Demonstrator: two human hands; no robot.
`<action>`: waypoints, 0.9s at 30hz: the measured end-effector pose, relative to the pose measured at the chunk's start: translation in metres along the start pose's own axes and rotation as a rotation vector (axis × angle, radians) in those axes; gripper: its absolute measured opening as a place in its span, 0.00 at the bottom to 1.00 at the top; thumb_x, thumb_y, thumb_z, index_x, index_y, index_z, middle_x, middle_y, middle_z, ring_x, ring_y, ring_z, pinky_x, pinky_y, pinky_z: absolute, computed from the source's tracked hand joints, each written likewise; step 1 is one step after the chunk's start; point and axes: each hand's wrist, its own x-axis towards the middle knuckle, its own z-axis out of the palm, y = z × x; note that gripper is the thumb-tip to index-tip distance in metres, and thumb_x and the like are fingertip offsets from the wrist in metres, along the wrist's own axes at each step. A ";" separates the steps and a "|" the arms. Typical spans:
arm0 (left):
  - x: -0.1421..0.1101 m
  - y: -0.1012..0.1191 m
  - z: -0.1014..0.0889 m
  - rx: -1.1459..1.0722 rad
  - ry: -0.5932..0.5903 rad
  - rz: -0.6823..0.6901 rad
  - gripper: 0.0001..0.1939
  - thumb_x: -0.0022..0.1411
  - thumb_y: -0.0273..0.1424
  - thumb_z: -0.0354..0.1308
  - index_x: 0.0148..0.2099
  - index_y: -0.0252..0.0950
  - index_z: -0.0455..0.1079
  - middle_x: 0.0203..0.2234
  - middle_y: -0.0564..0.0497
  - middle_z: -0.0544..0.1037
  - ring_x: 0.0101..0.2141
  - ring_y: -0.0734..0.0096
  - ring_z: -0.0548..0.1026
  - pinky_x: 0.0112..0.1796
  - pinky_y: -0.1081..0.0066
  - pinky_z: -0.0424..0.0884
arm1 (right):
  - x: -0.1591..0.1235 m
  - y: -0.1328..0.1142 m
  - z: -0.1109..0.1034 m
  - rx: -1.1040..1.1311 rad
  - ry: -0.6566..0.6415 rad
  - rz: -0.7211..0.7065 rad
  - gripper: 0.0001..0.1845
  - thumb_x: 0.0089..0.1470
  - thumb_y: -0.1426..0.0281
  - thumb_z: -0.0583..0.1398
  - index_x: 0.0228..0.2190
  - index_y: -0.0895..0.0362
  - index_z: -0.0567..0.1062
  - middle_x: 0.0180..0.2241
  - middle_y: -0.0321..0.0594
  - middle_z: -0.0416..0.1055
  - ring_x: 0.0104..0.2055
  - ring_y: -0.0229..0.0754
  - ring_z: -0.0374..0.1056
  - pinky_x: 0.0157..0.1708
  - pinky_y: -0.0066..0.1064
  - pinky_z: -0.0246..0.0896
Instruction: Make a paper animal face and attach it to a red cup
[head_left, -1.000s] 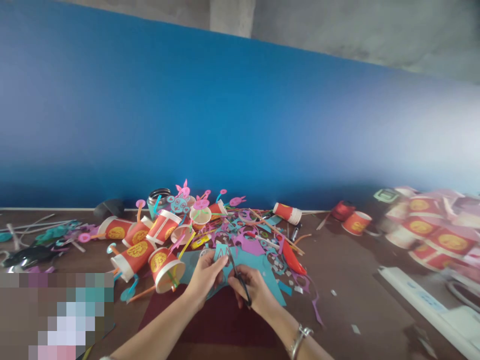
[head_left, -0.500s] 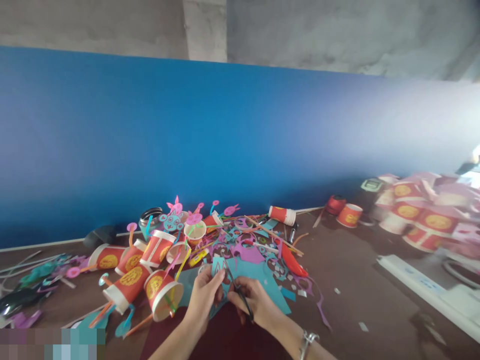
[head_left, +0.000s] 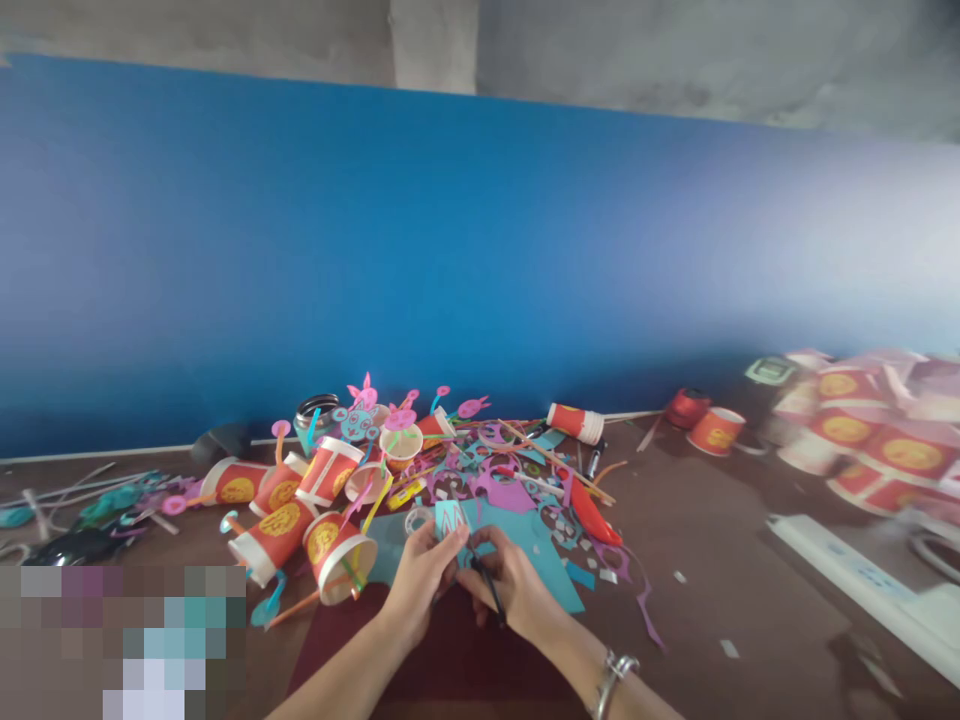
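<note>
Between thumb and fingers, my left hand [head_left: 424, 575] pinches a small light-blue paper piece [head_left: 450, 517] with red pointed shapes drawn on it. My right hand [head_left: 506, 580] is closed around dark-handled scissors [head_left: 489, 585], whose blades point up toward the paper's right side; whether they touch it I cannot tell. Beneath and beyond both hands lies a larger light-blue paper sheet [head_left: 555, 575]. A dark red sheet [head_left: 352, 650] lies nearer to me. To the left, a red and white paper cup [head_left: 330, 555] rests on its side.
Several decorated cups [head_left: 274, 535] crowd the left. Purple and blue paper scraps [head_left: 510, 490] and a red pouch-like object [head_left: 596, 515] lie beyond my hands. A white power strip [head_left: 855, 570] and stacked cups [head_left: 862, 430] stand right. A blue partition [head_left: 465, 250] borders the table.
The view has shifted slightly, so the table things appear a little further right. The red-marked paper shows more clearly above my left fingers, and the scissor blades show less.
</note>
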 end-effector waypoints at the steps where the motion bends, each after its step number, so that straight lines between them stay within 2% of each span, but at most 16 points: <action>1: 0.000 0.000 0.000 -0.002 -0.004 -0.015 0.20 0.48 0.47 0.62 0.28 0.34 0.64 0.09 0.64 0.53 0.11 0.86 0.47 0.13 0.79 0.41 | -0.001 0.000 0.001 -0.012 0.006 -0.009 0.24 0.43 0.56 0.64 0.34 0.56 0.60 0.13 0.25 0.64 0.13 0.33 0.60 0.14 0.22 0.53; 6: 0.001 -0.002 -0.002 -0.008 -0.011 -0.027 0.19 0.49 0.45 0.62 0.28 0.33 0.65 0.08 0.63 0.56 0.10 0.86 0.48 0.13 0.79 0.42 | -0.001 0.005 0.002 -0.005 -0.022 -0.066 0.23 0.43 0.57 0.64 0.33 0.55 0.58 0.17 0.27 0.67 0.15 0.33 0.62 0.15 0.22 0.56; 11: 0.000 -0.003 -0.001 -0.088 -0.057 -0.061 0.18 0.50 0.45 0.61 0.29 0.33 0.65 0.09 0.62 0.57 0.11 0.86 0.49 0.13 0.80 0.44 | 0.001 0.008 -0.003 0.126 -0.135 -0.002 0.27 0.39 0.58 0.67 0.35 0.56 0.61 0.24 0.32 0.71 0.18 0.35 0.67 0.13 0.21 0.56; 14: -0.002 -0.003 0.001 -0.190 -0.111 -0.084 0.19 0.49 0.44 0.63 0.28 0.35 0.62 0.09 0.63 0.56 0.11 0.86 0.49 0.13 0.80 0.46 | -0.001 0.002 -0.011 0.282 -0.280 0.012 0.26 0.39 0.58 0.67 0.35 0.58 0.65 0.31 0.39 0.72 0.26 0.37 0.70 0.19 0.22 0.62; 17: -0.004 0.000 0.002 -0.247 -0.164 -0.110 0.18 0.49 0.43 0.63 0.27 0.36 0.61 0.09 0.64 0.55 0.10 0.85 0.49 0.13 0.80 0.48 | -0.004 0.001 -0.022 0.426 -0.390 0.055 0.25 0.37 0.59 0.69 0.35 0.59 0.69 0.32 0.40 0.72 0.31 0.40 0.71 0.24 0.23 0.63; 20: -0.004 0.003 0.001 -0.284 -0.114 -0.105 0.18 0.47 0.41 0.65 0.27 0.34 0.62 0.11 0.63 0.57 0.12 0.87 0.48 0.14 0.81 0.44 | -0.003 0.002 -0.032 0.525 -0.430 0.143 0.28 0.33 0.60 0.70 0.37 0.58 0.71 0.32 0.40 0.71 0.33 0.41 0.71 0.29 0.28 0.64; 22: -0.004 0.003 0.000 -0.300 -0.065 -0.079 0.18 0.46 0.40 0.66 0.28 0.34 0.63 0.12 0.63 0.58 0.13 0.88 0.49 0.14 0.81 0.43 | -0.002 -0.004 -0.037 0.471 -0.319 0.145 0.25 0.36 0.59 0.69 0.36 0.58 0.72 0.32 0.41 0.71 0.34 0.41 0.70 0.32 0.30 0.64; 24: -0.003 0.002 0.000 -0.297 -0.037 -0.073 0.18 0.46 0.40 0.66 0.28 0.34 0.63 0.12 0.63 0.59 0.13 0.87 0.51 0.15 0.81 0.44 | -0.006 -0.024 -0.042 0.295 -0.069 0.048 0.19 0.42 0.59 0.65 0.34 0.58 0.73 0.31 0.41 0.71 0.34 0.41 0.69 0.31 0.30 0.63; 27: -0.002 -0.001 0.001 -0.272 -0.013 -0.125 0.19 0.44 0.39 0.67 0.28 0.34 0.62 0.13 0.61 0.61 0.14 0.87 0.54 0.16 0.81 0.45 | -0.022 -0.069 -0.053 0.049 0.160 -0.329 0.19 0.50 0.60 0.61 0.43 0.54 0.70 0.39 0.44 0.70 0.42 0.45 0.67 0.38 0.36 0.64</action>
